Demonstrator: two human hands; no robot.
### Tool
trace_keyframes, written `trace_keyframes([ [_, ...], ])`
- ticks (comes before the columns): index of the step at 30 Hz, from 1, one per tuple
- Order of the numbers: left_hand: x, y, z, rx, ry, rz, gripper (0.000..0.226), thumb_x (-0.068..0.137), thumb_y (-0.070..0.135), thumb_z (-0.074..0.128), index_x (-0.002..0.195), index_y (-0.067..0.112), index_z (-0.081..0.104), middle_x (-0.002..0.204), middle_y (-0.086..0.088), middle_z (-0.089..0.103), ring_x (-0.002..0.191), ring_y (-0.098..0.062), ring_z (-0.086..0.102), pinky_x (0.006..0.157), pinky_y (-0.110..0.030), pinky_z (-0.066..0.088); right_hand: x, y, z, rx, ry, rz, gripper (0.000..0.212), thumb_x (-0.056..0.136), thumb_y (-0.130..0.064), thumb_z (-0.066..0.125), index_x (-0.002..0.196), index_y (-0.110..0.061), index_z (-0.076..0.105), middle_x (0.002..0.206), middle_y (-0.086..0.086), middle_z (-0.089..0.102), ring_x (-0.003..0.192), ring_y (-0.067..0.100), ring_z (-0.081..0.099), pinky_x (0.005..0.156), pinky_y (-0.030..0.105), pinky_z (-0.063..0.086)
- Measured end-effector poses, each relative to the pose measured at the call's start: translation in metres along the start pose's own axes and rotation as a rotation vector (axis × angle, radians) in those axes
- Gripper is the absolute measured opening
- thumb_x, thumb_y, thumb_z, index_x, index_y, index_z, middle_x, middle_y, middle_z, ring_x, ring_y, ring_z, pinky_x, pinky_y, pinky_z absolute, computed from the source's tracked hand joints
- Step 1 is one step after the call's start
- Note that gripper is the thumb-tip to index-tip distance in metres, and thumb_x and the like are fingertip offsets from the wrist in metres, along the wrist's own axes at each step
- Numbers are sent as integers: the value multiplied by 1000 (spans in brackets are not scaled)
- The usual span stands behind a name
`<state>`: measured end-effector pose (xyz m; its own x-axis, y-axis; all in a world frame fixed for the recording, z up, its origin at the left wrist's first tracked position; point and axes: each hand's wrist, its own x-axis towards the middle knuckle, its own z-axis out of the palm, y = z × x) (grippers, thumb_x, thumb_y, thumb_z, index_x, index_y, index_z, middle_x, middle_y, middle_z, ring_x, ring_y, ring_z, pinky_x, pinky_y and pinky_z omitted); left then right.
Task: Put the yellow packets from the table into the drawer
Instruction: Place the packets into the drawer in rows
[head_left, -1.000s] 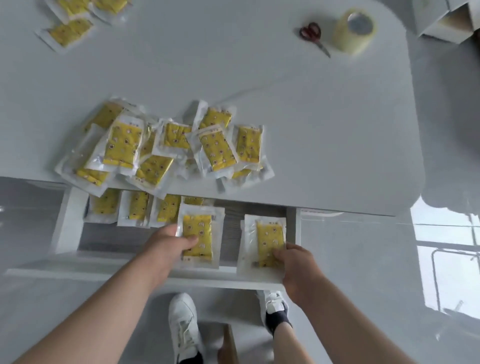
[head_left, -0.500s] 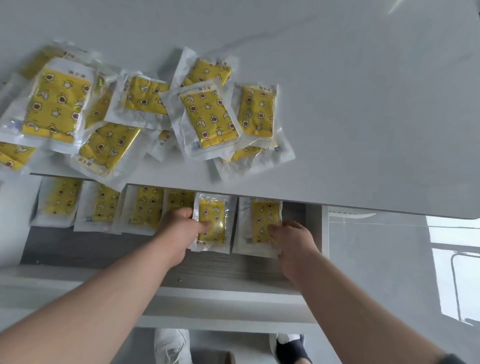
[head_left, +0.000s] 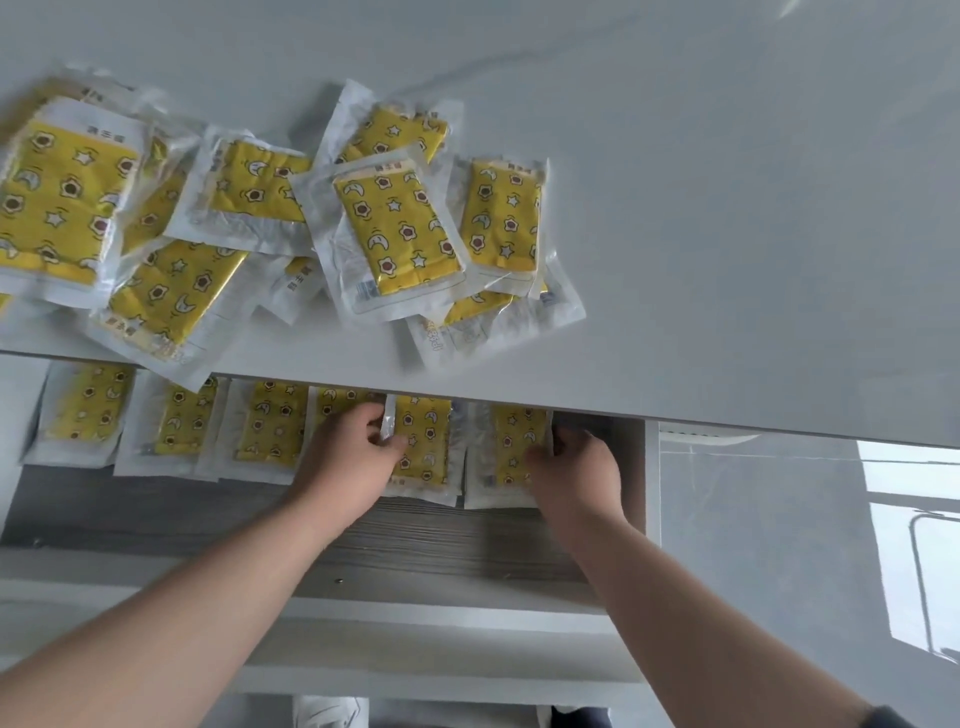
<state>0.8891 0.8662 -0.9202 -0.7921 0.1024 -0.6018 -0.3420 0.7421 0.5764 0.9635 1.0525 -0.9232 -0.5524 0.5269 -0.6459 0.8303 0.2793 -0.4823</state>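
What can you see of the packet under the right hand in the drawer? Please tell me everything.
The packet is a clear plastic pouch around a yellow insert printed with stars, moons and flowers. It lies flat on the grey wood-grain floor of the drawer, rightmost in a row, its far end under the table edge. The right hand rests on its right side.
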Motion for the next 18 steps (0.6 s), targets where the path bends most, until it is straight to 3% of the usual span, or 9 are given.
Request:
trace_keyframes([
  [2, -10, -4, -8, 226, -11, 152, 51, 89, 21, 62, 137, 12, 47, 129, -8, 59, 110, -22, 58, 91, -30, 44, -5, 4, -2, -146, -8, -105, 11, 84, -17, 47, 88, -14, 57, 82, 3, 59, 79, 23, 54, 59, 26, 36],
  [3, -14, -7, -12, 335, -12, 251, 54, 88, 22, 64, 138, 12, 46, 131, -8, 58, 112, -22, 58, 93, -31, 44, -7, 7, -2, -203, -31, -152, 23, 86, -20, 49, 107, -16, 57, 98, 4, 60, 95, 24, 54, 70, 28, 41],
  [5, -18, -15, -19, 528, -36, 433, 66, 83, 30, 69, 142, 16, 41, 144, -4, 45, 125, -23, 48, 101, -32, 39, -14, 15, -4, -348, -112, -223, 59, 87, -27, 55, 143, -25, 34, 129, 8, 48, 120, 28, 46, 96, 35, 43],
  [7, -12, -23, -23, 759, -91, 526, 88, 78, 46, 70, 150, 25, 23, 158, 3, 17, 140, -23, 29, 112, -36, 26, -20, 18, -3, -523, -186, -276, 82, 86, -39, 59, 151, -36, 9, 150, 11, 27, 138, 32, 27, 110, 41, 33],
  [10, 3, -31, -22, 926, -126, 587, 107, 72, 63, 66, 151, 31, 1, 155, 8, -11, 145, -26, 14, 116, -42, 14, -23, 19, 1, -626, -210, -331, 87, 88, -43, 60, 150, -43, -1, 158, 7, 8, 144, 29, 10, 110, 43, 32],
  [11, 6, -34, -20, 953, -121, 593, 109, 70, 65, 66, 151, 31, 1, 155, 6, -10, 144, -27, 15, 116, -44, 14, -21, 19, 2, -629, -194, -349, 87, 88, -42, 60, 150, -43, -1, 157, 7, 7, 143, 29, 10, 110, 43, 32],
  [13, 7, -36, -16, 992, -86, 620, 114, 61, 67, 71, 150, 26, 13, 159, -3, 10, 139, -31, 29, 111, -48, 25, -18, 19, 4, -619, -173, -361, 87, 89, -41, 61, 150, -42, -1, 157, 8, 5, 144, 30, 8, 111, 44, 31],
  [15, 8, -38, -11, 980, -52, 641, 116, 52, 66, 76, 146, 20, 26, 154, -9, 29, 131, -32, 41, 105, -50, 34, -15, 20, 5, -611, -173, -363, 89, 88, -42, 62, 150, -41, -1, 158, 10, 1, 146, 32, 5, 113, 45, 28],
  [18, 10, -38, -4, 936, 8, 674, 111, 49, 62, 79, 141, 16, 38, 145, -12, 43, 122, -33, 50, 99, -51, 41, -12, 24, 5, -594, -178, -381, 91, 88, -44, 62, 151, -39, -3, 158, 11, -5, 147, 34, 1, 115, 45, 23],
])
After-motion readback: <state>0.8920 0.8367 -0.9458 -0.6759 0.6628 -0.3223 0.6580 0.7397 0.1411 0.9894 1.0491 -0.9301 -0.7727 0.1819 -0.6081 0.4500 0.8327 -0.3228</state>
